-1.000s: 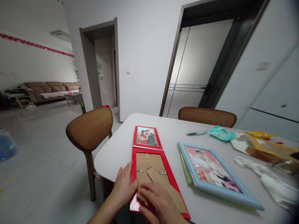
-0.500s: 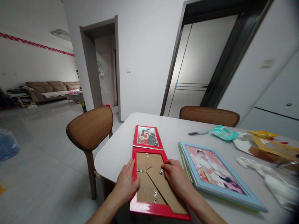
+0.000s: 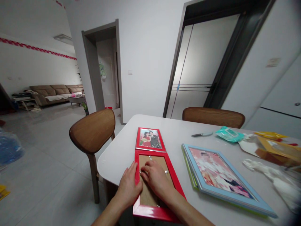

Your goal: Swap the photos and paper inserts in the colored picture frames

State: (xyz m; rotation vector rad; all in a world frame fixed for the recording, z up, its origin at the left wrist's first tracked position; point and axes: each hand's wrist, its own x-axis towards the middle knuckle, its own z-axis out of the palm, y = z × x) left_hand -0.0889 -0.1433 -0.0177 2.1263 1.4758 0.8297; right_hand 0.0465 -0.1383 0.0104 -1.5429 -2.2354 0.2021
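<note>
A red picture frame (image 3: 150, 212) lies face down near the table's front left edge, its brown backing board (image 3: 146, 195) showing. My left hand (image 3: 128, 185) grips the frame's left side, thumb on the inner edge and fingers along the rail. Over the board, my right hand (image 3: 158, 179) has its fingers bent together at the small metal clip (image 3: 140, 172) on the left, partly covering it. Another metal clip (image 3: 166, 172) shows at the right edge of the board. My right forearm hides most of the lower right. Touching the far end is a second red frame (image 3: 150, 138), photo side up.
A light blue frame (image 3: 224, 175) lies to the right on a green-edged one. Beyond are a knife (image 3: 202, 134), a teal packet (image 3: 229, 134), a cardboard package (image 3: 270, 150) and white cloth-like material (image 3: 263, 171). Wooden chairs (image 3: 94, 128) stand left and behind the white table (image 3: 117, 157).
My right hand has moved left across the backing board, from the right-hand clip to the left-hand one. My left hand stays on the frame's left side. The view has shifted slightly.
</note>
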